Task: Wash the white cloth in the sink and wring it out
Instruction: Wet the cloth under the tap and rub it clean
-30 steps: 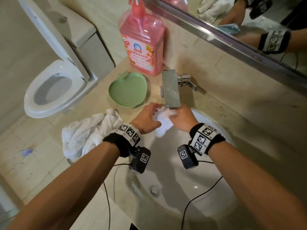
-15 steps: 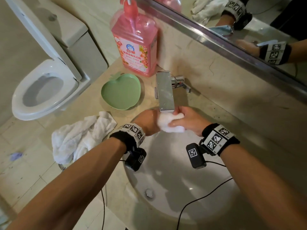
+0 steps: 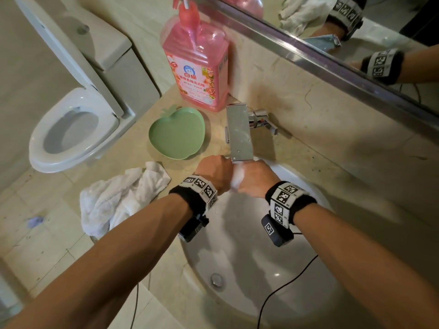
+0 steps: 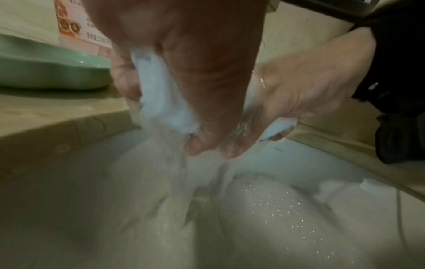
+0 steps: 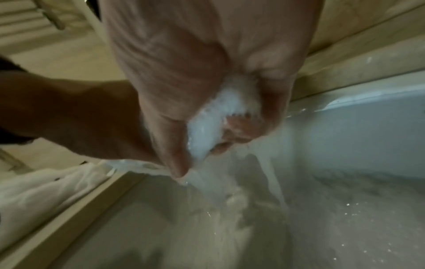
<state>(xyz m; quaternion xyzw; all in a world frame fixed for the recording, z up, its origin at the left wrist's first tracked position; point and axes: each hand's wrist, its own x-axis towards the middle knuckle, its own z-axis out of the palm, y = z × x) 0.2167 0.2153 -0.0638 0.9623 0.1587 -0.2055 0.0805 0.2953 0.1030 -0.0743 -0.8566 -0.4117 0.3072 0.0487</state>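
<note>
While water runs from the faucet into the sink, the white cloth sits bunched under the spout, long axis roughly vertical. Left hand and right hand each grip it, fingers curled tight. Most of the cloth is hidden between the palms; its ends cannot be made out.

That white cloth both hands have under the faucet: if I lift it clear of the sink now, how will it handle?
Likely limp: the white cloth bunches to fit the left hand and right hand. Probably heavy and dripping, since water streams off it into the sink.
</note>
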